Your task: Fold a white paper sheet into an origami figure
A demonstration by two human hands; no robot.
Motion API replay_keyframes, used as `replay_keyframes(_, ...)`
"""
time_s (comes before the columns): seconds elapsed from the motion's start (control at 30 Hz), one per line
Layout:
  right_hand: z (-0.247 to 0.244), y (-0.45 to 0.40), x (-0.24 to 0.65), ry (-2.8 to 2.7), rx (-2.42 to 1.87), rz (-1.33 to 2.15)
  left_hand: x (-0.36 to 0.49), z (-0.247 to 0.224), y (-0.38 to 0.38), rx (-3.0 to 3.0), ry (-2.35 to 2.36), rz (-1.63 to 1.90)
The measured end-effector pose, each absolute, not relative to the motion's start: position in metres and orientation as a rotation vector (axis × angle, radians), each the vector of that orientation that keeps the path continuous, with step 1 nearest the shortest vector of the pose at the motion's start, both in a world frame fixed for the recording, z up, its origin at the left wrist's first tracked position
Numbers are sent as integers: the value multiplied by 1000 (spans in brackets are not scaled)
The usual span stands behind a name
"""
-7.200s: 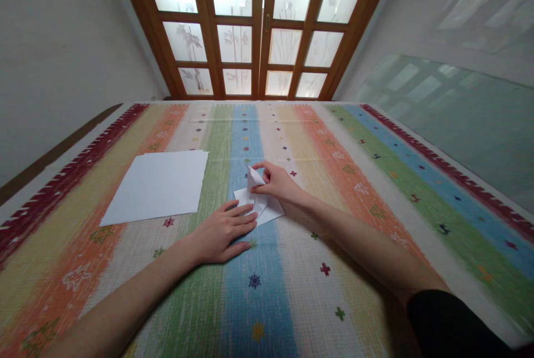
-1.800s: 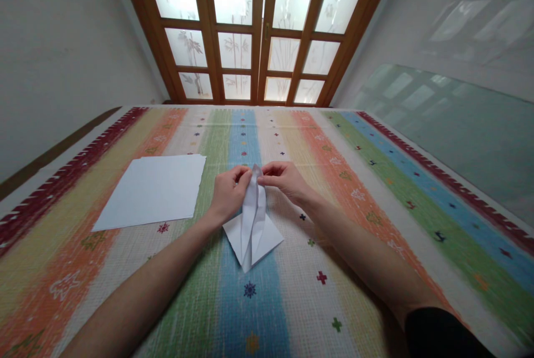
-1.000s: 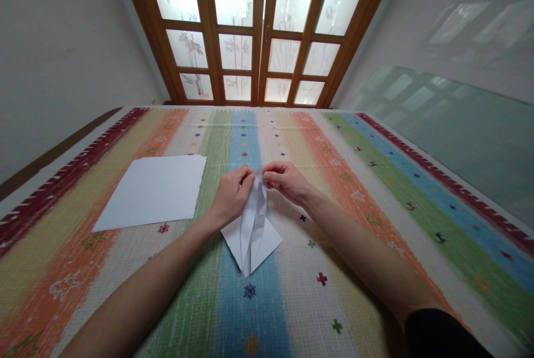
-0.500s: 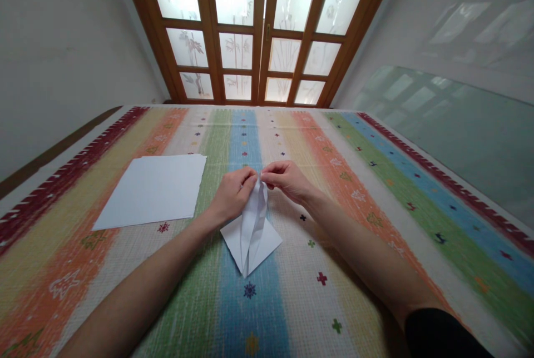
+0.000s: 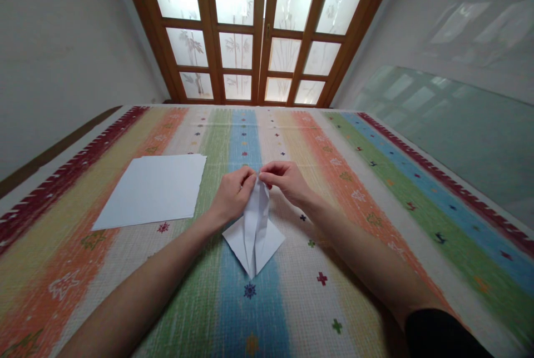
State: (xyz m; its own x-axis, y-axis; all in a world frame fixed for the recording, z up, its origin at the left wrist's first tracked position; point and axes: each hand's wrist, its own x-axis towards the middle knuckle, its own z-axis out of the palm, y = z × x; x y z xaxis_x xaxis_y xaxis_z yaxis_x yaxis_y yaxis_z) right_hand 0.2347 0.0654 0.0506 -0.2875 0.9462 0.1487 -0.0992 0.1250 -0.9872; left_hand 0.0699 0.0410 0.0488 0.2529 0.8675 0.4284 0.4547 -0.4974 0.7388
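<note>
A folded white paper (image 5: 255,230) points toward me on the blue stripe of the cloth, with a wide diamond-shaped base and a narrow raised flap over it. My left hand (image 5: 234,190) pinches the flap's far end from the left, thumb on top. From the right, my right hand (image 5: 287,179) pinches the same far tip between thumb and forefinger. The fingertips of both hands nearly meet there and hide the tip itself.
A stack of white paper sheets (image 5: 152,191) lies to the left of my left hand. A striped tablecloth (image 5: 308,291) covers the table. Beyond its far edge stand wooden doors (image 5: 259,41) with frosted panes.
The near end of the folded paper has swung slightly to the right. My right fingertips have shifted a little left at the far tip, while my left hand has hardly moved.
</note>
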Motion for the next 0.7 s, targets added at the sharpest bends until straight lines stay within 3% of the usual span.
replay_keyframes(0.27, 53, 61, 232, -1468, -909, 1180, 71, 49, 39, 2085, 1239, 1175)
replay_keyframes(0.7, 54, 61, 231, -1432, -915, 1198, 71, 48, 39, 2113, 1191, 1176)
